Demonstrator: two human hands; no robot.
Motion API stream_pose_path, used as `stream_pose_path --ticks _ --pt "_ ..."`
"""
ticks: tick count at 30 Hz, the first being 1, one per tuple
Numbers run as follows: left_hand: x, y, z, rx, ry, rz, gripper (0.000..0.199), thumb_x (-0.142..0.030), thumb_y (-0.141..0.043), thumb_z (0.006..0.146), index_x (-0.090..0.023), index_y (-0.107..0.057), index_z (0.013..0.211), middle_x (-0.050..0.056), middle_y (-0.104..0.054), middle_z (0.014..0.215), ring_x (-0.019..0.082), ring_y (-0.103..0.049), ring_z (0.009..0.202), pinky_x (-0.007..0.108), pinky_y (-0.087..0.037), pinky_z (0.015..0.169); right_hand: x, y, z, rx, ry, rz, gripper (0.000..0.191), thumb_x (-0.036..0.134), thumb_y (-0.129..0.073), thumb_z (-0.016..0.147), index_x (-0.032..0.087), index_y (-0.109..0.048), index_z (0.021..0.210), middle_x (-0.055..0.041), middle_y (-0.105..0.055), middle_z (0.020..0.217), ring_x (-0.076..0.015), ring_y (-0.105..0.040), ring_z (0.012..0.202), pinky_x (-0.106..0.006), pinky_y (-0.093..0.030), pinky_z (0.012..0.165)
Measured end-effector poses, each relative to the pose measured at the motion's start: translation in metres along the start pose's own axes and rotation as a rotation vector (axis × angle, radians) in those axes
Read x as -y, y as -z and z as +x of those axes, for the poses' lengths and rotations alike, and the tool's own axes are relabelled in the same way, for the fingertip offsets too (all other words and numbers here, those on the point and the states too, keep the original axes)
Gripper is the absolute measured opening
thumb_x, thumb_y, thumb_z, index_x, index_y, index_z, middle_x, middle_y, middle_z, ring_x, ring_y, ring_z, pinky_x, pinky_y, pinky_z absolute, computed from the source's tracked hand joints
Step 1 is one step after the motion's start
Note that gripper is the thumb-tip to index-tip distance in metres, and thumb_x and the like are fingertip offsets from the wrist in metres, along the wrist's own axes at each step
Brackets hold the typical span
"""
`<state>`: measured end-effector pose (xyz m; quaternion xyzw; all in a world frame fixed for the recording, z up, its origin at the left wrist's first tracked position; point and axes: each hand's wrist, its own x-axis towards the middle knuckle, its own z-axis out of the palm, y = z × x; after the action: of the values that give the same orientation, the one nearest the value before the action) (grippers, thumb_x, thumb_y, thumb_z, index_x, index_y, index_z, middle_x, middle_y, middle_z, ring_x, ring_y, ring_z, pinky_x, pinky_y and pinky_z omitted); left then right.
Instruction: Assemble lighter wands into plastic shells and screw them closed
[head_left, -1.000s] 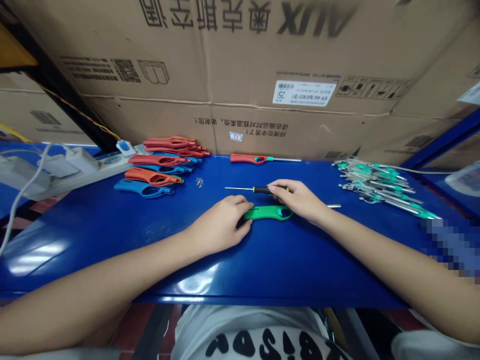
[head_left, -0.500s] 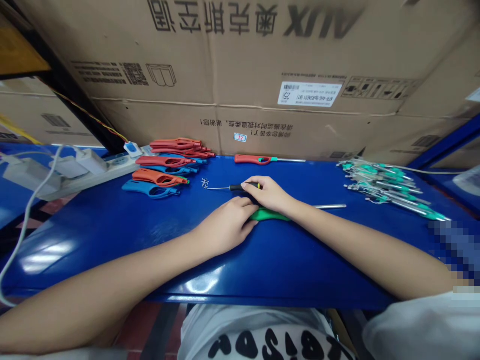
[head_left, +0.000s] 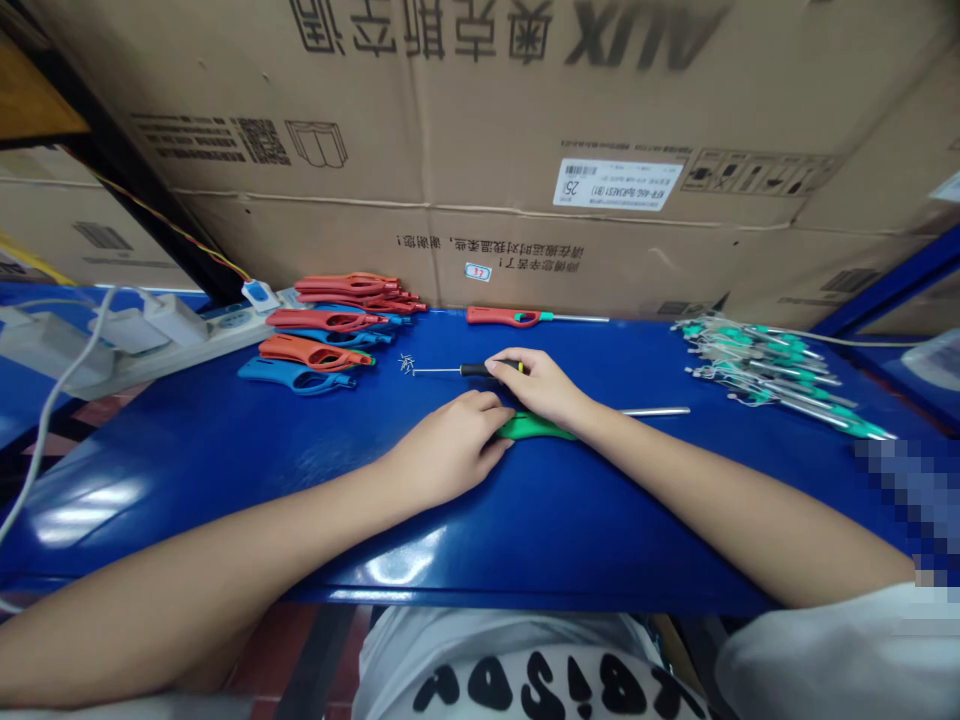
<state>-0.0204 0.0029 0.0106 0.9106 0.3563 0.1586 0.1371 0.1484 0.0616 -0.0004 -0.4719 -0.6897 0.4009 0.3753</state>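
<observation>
My left hand (head_left: 459,445) is closed on the end of a green lighter (head_left: 534,427), which lies on the blue table with its metal tube pointing right. My right hand (head_left: 546,385) grips a screwdriver (head_left: 475,370) with a black handle, just above the lighter. The screwdriver's thin shaft points left, its tip beside a small pile of screws (head_left: 406,364). My right hand and forearm hide the middle of the lighter.
Red, orange and blue handle shells (head_left: 319,321) lie stacked at the left, near a white power strip (head_left: 217,335). A red lighter (head_left: 502,316) rests by the cardboard box (head_left: 480,130). Several metal tubes with green parts (head_left: 787,375) are heaped at the right.
The view has shifted slightly. Both hands keep their holds, and the screwdriver tip stays beside the screws.
</observation>
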Motion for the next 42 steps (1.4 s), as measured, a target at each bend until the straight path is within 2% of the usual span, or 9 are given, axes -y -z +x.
stream_pose_path --ticks 7,9,12,15,21,26,32,36,42 --pt "0.007 -0.004 0.002 -0.043 -0.044 -0.075 0.030 -0.023 -0.060 0.096 -0.013 -0.066 0.124 0.012 -0.067 0.109 0.026 -0.064 0.106 0.042 -0.053 0.098 0.007 0.011 -0.001 -0.206 -0.039 0.484 0.033 0.047 -0.075 0.076 0.018 -0.067 0.089 0.0089 -0.040 0.052 -0.0070 -0.033 0.045 -0.022 -0.026 0.042" --pt "0.008 -0.007 0.003 -0.066 -0.076 -0.151 0.031 -0.024 -0.063 0.094 -0.014 -0.067 0.123 0.011 -0.068 0.110 0.024 -0.064 0.106 0.041 -0.053 0.099 0.012 0.019 0.002 -0.263 -0.023 0.600 0.036 0.050 -0.078 0.073 0.019 -0.064 0.084 0.0086 -0.040 0.053 -0.0062 -0.033 0.045 -0.021 -0.024 0.039" --pt "0.010 -0.014 0.006 -0.114 -0.106 -0.276 0.032 -0.025 -0.069 0.091 -0.015 -0.069 0.121 0.010 -0.070 0.112 0.022 -0.066 0.105 0.038 -0.054 0.097 0.019 0.032 0.006 -0.324 -0.004 0.695 0.040 0.055 -0.079 0.072 0.020 -0.061 0.078 0.0063 -0.048 0.058 -0.0066 -0.041 0.046 -0.020 -0.031 0.037" --pt "0.011 -0.019 0.007 -0.148 -0.110 -0.337 0.034 -0.025 -0.071 0.089 -0.015 -0.069 0.122 0.009 -0.070 0.113 0.022 -0.066 0.105 0.038 -0.054 0.097 0.024 0.044 0.007 -0.313 -0.007 0.716 0.044 0.059 -0.078 0.072 0.020 -0.058 0.074 0.0040 -0.057 0.065 -0.0063 -0.045 0.044 -0.021 -0.037 0.037" --pt "0.011 -0.020 0.007 -0.163 -0.109 -0.365 0.034 -0.026 -0.071 0.088 -0.016 -0.070 0.121 0.009 -0.071 0.112 0.021 -0.066 0.105 0.038 -0.053 0.097 0.034 0.056 0.002 -0.273 -0.027 0.672 0.049 0.067 -0.072 0.077 0.020 -0.056 0.077 0.0039 -0.060 0.066 -0.0047 -0.039 0.037 -0.022 -0.033 0.033" --pt "0.003 -0.019 0.009 -0.242 0.039 -0.573 0.034 -0.034 -0.078 0.082 -0.017 -0.073 0.112 0.007 -0.074 0.109 0.019 -0.069 0.094 0.034 -0.055 0.087 0.039 0.055 -0.014 -0.244 -0.037 0.658 0.054 0.073 -0.067 0.078 0.021 -0.055 0.080 0.0034 -0.061 0.065 -0.0055 -0.042 0.035 -0.021 -0.031 0.031" --pt "-0.005 -0.017 0.008 -0.251 0.131 -0.805 0.024 -0.034 -0.079 0.081 -0.018 -0.076 0.098 0.005 -0.077 0.096 0.017 -0.070 0.085 0.030 -0.053 0.078 0.031 0.059 -0.041 -0.294 0.003 0.644 0.051 0.071 -0.067 0.079 0.021 -0.057 0.084 0.0022 -0.063 0.069 -0.0076 -0.048 0.038 -0.023 -0.038 0.033" --pt "-0.009 -0.016 0.006 -0.262 0.061 -0.846 0.022 -0.031 -0.081 0.079 -0.019 -0.076 0.096 0.005 -0.077 0.096 0.017 -0.070 0.088 0.031 -0.053 0.082 0.028 0.062 -0.048 -0.314 0.048 0.643 0.048 0.069 -0.067 0.080 0.022 -0.057 0.084 0.0023 -0.064 0.071 -0.0082 -0.050 0.040 -0.024 -0.041 0.035" --pt "-0.009 -0.016 0.007 -0.278 0.130 -0.820 0.013 -0.027 -0.075 0.084 -0.019 -0.077 0.093 0.004 -0.077 0.092 0.016 -0.068 0.083 0.029 -0.052 0.078 0.030 0.060 -0.049 -0.312 0.036 0.621 0.048 0.070 -0.066 0.080 0.023 -0.055 0.084 0.0021 -0.063 0.071 -0.0083 -0.051 0.042 -0.024 -0.042 0.038"
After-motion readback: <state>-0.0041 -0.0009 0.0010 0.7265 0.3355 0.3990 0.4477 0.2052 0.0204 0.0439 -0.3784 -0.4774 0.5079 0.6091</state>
